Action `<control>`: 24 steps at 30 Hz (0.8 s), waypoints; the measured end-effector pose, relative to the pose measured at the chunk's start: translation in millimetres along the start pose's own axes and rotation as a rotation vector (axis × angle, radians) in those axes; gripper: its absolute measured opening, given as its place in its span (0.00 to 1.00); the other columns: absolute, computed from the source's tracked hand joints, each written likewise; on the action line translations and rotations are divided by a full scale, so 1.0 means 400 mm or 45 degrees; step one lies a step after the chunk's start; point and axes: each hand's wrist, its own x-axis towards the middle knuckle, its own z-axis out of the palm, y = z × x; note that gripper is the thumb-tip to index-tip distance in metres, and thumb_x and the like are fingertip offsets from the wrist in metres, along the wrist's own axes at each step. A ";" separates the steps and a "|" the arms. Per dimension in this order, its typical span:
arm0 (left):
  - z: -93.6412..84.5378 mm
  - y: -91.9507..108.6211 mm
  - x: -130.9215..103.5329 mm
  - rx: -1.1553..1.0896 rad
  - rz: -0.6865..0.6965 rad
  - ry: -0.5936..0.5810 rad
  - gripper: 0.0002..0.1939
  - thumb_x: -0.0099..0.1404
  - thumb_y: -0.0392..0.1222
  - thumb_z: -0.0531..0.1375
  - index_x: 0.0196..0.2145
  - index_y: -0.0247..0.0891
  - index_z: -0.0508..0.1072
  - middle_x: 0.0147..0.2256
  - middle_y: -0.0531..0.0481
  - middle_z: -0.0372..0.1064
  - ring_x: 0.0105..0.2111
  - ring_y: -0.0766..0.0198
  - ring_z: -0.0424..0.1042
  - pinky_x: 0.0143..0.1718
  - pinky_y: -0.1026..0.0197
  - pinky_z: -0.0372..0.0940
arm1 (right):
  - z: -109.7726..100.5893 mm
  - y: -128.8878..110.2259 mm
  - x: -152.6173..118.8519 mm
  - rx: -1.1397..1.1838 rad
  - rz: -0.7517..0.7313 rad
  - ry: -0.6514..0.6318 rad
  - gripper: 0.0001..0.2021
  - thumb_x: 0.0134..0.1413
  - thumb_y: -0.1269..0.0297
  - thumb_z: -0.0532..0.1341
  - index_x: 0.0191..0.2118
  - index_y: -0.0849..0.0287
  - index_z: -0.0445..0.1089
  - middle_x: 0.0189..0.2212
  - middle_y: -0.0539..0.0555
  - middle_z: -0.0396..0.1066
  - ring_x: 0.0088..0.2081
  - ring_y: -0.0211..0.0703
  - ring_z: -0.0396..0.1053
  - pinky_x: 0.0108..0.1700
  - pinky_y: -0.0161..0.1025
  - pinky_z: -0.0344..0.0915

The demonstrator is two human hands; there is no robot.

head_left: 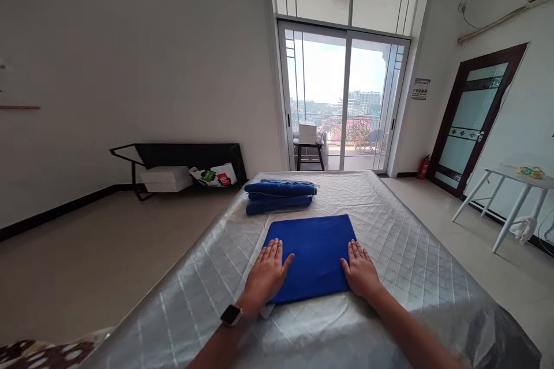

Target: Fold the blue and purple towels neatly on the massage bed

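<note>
A blue cloth [314, 256], folded into a flat rectangle, lies on the plastic-covered mattress [398, 242] in front of me. On its left edge rests my left hand [269, 270], palm down with the fingers stretched out and the thumb apart. Flat on the right edge is my right hand [360, 268], its thumb also spread. Neither hand is closed around the fabric. Just beyond the cloth, to the left, several folded blue cloths [280, 195] are stacked; a lighter edging shows on the upper one.
Against the left wall stands a low black rack [190, 155] with white boxes [165, 179] and a printed bag [214, 175]. A white stool [519, 176] is at the right, a fire extinguisher [423, 167] by the brown door [476, 121]. Sliding glass doors [345, 98] lie beyond the mattress.
</note>
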 end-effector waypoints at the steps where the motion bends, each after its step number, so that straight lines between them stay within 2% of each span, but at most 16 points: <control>1: -0.001 0.056 0.011 -0.035 0.080 0.014 0.37 0.72 0.59 0.38 0.66 0.30 0.59 0.65 0.34 0.57 0.67 0.47 0.52 0.66 0.41 0.50 | 0.004 0.002 0.001 0.005 -0.005 0.008 0.33 0.68 0.53 0.40 0.70 0.71 0.45 0.70 0.62 0.41 0.71 0.47 0.38 0.69 0.45 0.38; 4: 0.016 0.239 0.051 -0.163 0.338 -0.006 0.34 0.74 0.56 0.38 0.67 0.33 0.56 0.66 0.37 0.56 0.67 0.50 0.52 0.66 0.43 0.51 | 0.012 0.008 0.002 -0.020 -0.033 0.018 0.32 0.67 0.56 0.42 0.70 0.72 0.45 0.70 0.64 0.43 0.71 0.48 0.38 0.69 0.46 0.38; 6: 0.036 0.338 0.080 -0.226 0.458 -0.033 0.33 0.74 0.54 0.37 0.68 0.33 0.54 0.66 0.35 0.55 0.67 0.51 0.52 0.65 0.43 0.52 | 0.014 0.011 0.000 -0.047 -0.067 -0.002 0.31 0.66 0.60 0.43 0.70 0.69 0.45 0.70 0.63 0.43 0.71 0.48 0.37 0.69 0.47 0.39; 8: 0.052 0.393 0.101 -0.260 0.498 -0.073 0.32 0.75 0.53 0.36 0.68 0.33 0.53 0.65 0.34 0.56 0.67 0.51 0.53 0.65 0.42 0.52 | 0.011 0.011 -0.001 -0.054 -0.074 -0.027 0.31 0.65 0.64 0.44 0.71 0.67 0.45 0.70 0.60 0.42 0.72 0.47 0.36 0.69 0.47 0.39; 10: 0.059 0.399 0.107 -0.271 0.474 -0.108 0.32 0.75 0.53 0.35 0.68 0.33 0.54 0.65 0.34 0.55 0.67 0.51 0.53 0.65 0.43 0.52 | 0.005 0.009 -0.003 -0.039 -0.039 -0.037 0.31 0.65 0.63 0.44 0.71 0.68 0.44 0.70 0.60 0.42 0.72 0.46 0.36 0.69 0.45 0.39; 12: 0.056 0.362 0.093 -0.266 0.415 -0.128 0.34 0.74 0.56 0.35 0.67 0.32 0.55 0.66 0.36 0.53 0.68 0.52 0.51 0.66 0.45 0.50 | -0.003 0.003 -0.005 -0.026 -0.006 -0.041 0.31 0.66 0.59 0.43 0.71 0.70 0.44 0.70 0.61 0.42 0.71 0.46 0.37 0.69 0.44 0.38; 14: 0.049 0.291 0.065 -0.246 0.332 -0.140 0.36 0.73 0.59 0.35 0.67 0.32 0.55 0.68 0.38 0.50 0.68 0.53 0.48 0.67 0.46 0.48 | -0.010 -0.003 -0.006 -0.025 0.006 -0.041 0.33 0.67 0.55 0.42 0.70 0.71 0.44 0.71 0.61 0.41 0.71 0.46 0.37 0.69 0.44 0.37; 17: 0.035 0.144 0.009 -0.176 0.179 -0.182 0.38 0.72 0.61 0.36 0.68 0.33 0.54 0.68 0.41 0.48 0.69 0.53 0.47 0.68 0.48 0.45 | -0.016 -0.007 -0.008 -0.019 0.007 -0.036 0.34 0.68 0.53 0.41 0.70 0.71 0.43 0.70 0.62 0.42 0.72 0.46 0.36 0.69 0.44 0.36; 21: 0.019 -0.037 -0.064 -0.049 -0.009 -0.221 0.41 0.71 0.63 0.35 0.68 0.28 0.52 0.69 0.38 0.46 0.69 0.52 0.45 0.68 0.48 0.45 | -0.014 -0.006 -0.008 -0.021 0.001 -0.041 0.34 0.68 0.53 0.41 0.71 0.71 0.43 0.70 0.62 0.42 0.72 0.46 0.36 0.69 0.44 0.36; 24: 0.011 -0.096 -0.103 -0.027 -0.085 -0.225 0.43 0.71 0.63 0.35 0.68 0.24 0.50 0.69 0.36 0.44 0.69 0.53 0.45 0.68 0.49 0.45 | -0.015 -0.003 -0.009 -0.059 0.003 -0.053 0.34 0.68 0.53 0.41 0.70 0.72 0.43 0.71 0.61 0.40 0.72 0.46 0.36 0.69 0.44 0.35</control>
